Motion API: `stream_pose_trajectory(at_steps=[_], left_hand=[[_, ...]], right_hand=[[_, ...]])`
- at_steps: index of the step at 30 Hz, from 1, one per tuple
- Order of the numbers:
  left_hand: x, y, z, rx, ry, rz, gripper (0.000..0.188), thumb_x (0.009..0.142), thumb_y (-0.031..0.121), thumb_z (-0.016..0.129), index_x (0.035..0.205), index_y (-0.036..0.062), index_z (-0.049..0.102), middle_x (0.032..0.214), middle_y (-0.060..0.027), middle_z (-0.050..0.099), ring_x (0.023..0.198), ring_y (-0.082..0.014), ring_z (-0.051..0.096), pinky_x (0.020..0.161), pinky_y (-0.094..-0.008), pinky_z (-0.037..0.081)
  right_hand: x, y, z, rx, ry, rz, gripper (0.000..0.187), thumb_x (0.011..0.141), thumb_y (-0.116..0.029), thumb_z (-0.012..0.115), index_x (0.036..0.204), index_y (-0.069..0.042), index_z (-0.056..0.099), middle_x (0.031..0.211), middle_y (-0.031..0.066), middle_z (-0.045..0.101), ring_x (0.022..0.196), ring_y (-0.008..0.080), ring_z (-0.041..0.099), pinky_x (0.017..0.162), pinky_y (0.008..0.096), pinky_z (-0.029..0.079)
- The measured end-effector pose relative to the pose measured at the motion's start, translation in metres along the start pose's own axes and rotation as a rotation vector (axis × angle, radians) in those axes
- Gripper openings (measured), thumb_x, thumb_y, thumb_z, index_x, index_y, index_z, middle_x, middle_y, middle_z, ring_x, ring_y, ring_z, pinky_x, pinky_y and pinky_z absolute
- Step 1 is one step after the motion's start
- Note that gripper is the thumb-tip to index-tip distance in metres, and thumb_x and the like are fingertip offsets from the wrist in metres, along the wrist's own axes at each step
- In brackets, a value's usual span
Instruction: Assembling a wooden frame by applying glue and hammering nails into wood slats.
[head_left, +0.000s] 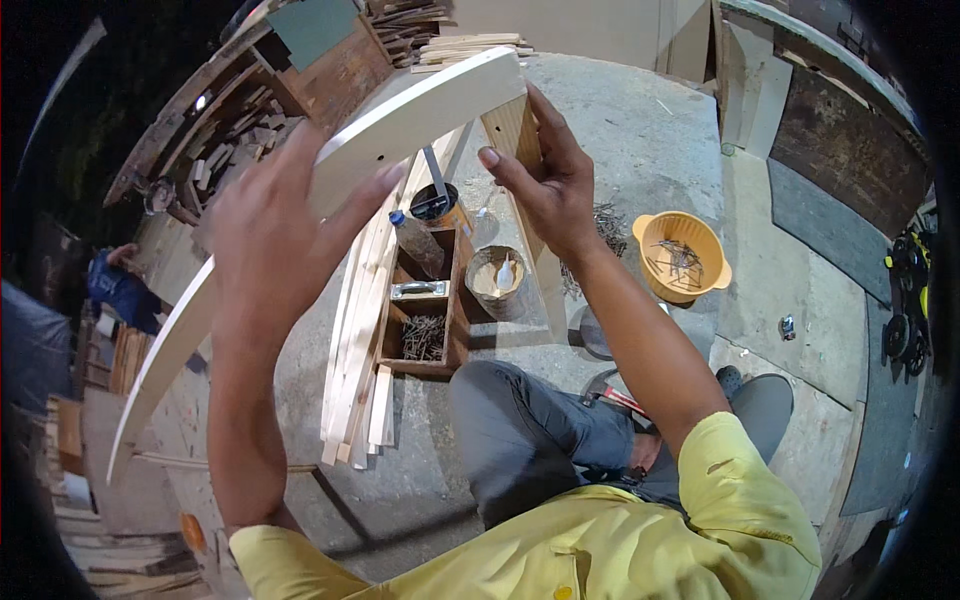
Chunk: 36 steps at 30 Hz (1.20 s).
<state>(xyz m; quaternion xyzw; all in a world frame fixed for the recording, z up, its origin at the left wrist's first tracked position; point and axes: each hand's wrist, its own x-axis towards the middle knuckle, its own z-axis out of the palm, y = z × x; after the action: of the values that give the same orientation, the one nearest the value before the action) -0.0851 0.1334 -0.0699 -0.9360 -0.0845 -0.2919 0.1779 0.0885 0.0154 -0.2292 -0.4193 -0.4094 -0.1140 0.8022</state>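
Observation:
I hold a pale curved wooden board [440, 105] up in front of me; it arcs down toward the left and has small dark holes in its face. My left hand [275, 235] is closed around it partway along, thumb on the near face. At the board's raised right end, a shorter tapered wooden piece [512, 128] meets it at an angle and points down. My right hand [550, 185] grips this piece near the corner, fingers behind and thumb in front. Whether the two pieces are fastened cannot be seen.
Below stand a wooden toolbox [455, 335] with nails, a plastic bottle [418, 245], a dark-topped can [440, 208] and a tin [495, 285]. A yellow basin [648, 270] holds nails. A hammer [618, 393] lies by my leg. Long wood strips [350, 350] lie left. Another person [122, 290] is far left.

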Motion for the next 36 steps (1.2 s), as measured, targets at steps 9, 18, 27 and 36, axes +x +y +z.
stream_pose_trajectory(at_steps=[9,18,27,36], left_hand=[[0.086,0.049,0.013,-0.495,-0.379,0.111,0.055,0.09,0.047,0.065,0.109,-0.0051,0.067,0.082,-0.0209,0.07,0.072,-0.0305,0.069,0.07,-0.0429,0.055],[0.087,0.055,0.003,-0.54,-0.476,0.129,0.045,0.091,0.035,0.065,0.105,-0.0084,0.065,0.079,-0.0144,0.067,0.061,-0.0221,0.064,0.059,-0.036,0.051],[0.087,0.057,-0.006,-0.617,-0.549,0.036,0.044,0.093,0.036,0.065,0.103,-0.0063,0.065,0.075,-0.0112,0.064,0.061,-0.0148,0.059,0.054,-0.0314,0.049],[0.089,0.056,-0.01,-0.606,-0.594,0.016,0.043,0.092,0.036,0.065,0.104,-0.0053,0.065,0.074,-0.0102,0.064,0.06,-0.0137,0.058,0.054,-0.0309,0.048]], right_hand=[[0.001,0.004,0.0,-0.043,0.032,-0.072,0.071,0.086,-0.015,0.078,0.148,-0.008,0.043,0.126,0.0173,0.061,0.114,0.0238,0.063,0.095,0.0361,0.054],[-0.009,-0.004,-0.005,-0.034,0.027,-0.022,0.072,0.085,-0.018,0.08,0.147,-0.009,0.045,0.123,0.018,0.063,0.113,0.0237,0.063,0.094,0.0361,0.053],[-0.005,-0.002,-0.004,-0.075,0.058,-0.148,0.069,0.084,-0.019,0.081,0.145,-0.01,0.05,0.122,0.0186,0.065,0.105,0.0235,0.066,0.088,0.0352,0.054],[-0.002,-0.004,-0.001,-0.049,0.058,-0.16,0.069,0.084,-0.018,0.082,0.145,-0.011,0.05,0.125,0.018,0.065,0.107,0.0231,0.066,0.09,0.0365,0.054]])
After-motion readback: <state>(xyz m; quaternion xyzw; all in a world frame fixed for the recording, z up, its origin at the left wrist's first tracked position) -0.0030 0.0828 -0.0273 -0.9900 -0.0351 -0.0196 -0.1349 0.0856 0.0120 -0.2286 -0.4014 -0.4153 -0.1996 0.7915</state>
